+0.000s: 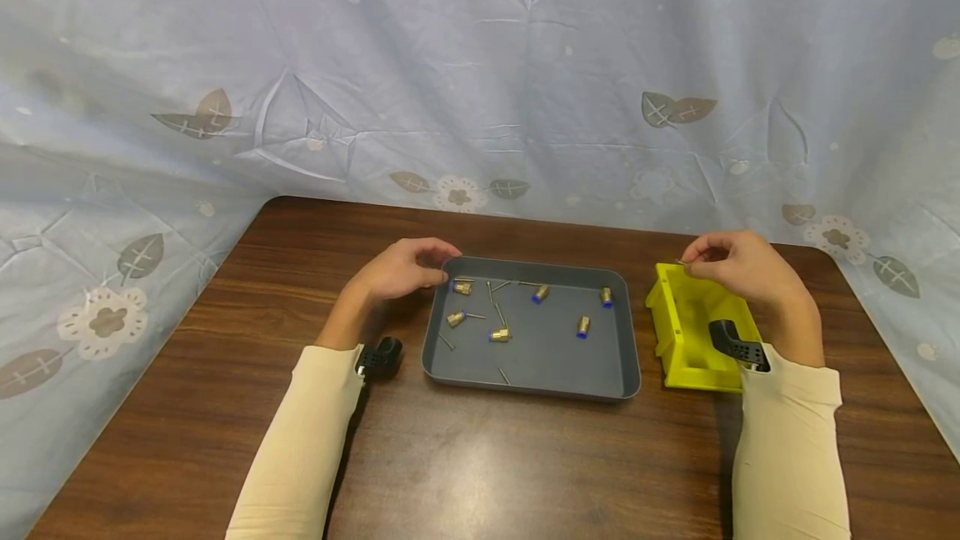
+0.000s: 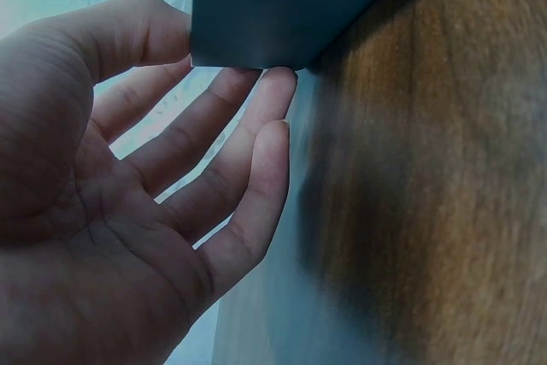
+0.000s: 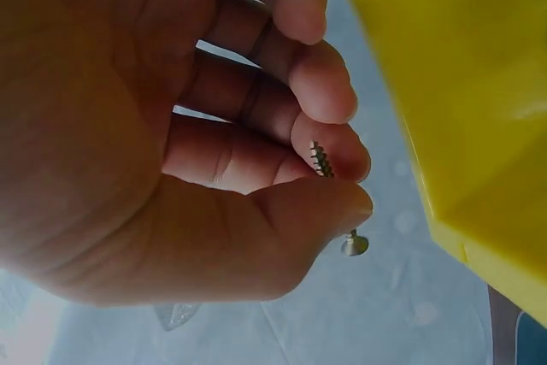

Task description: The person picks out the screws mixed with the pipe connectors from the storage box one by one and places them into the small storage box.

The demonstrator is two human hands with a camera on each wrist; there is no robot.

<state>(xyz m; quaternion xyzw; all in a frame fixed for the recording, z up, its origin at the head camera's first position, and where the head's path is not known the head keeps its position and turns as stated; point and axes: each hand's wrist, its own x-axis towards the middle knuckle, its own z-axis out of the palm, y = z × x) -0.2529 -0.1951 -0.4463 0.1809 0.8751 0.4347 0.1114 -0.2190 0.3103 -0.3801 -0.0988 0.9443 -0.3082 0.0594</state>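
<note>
My left hand grips the back left corner of a grey tray. In the left wrist view its thumb and fingertips touch the tray wall on two sides of the corner. Between thumb and index finger, my right hand pinches a small screw, its head and threaded tip showing. That hand is over the back edge of a yellow bin, right of the tray. In the tray lie several brass push-fit fittings with blue collars and several loose screws.
Tray and bin stand apart on a brown wooden table. A pale floral curtain hangs behind the table. Black camera mounts are strapped at both wrists. The right forearm covers part of the bin's right side.
</note>
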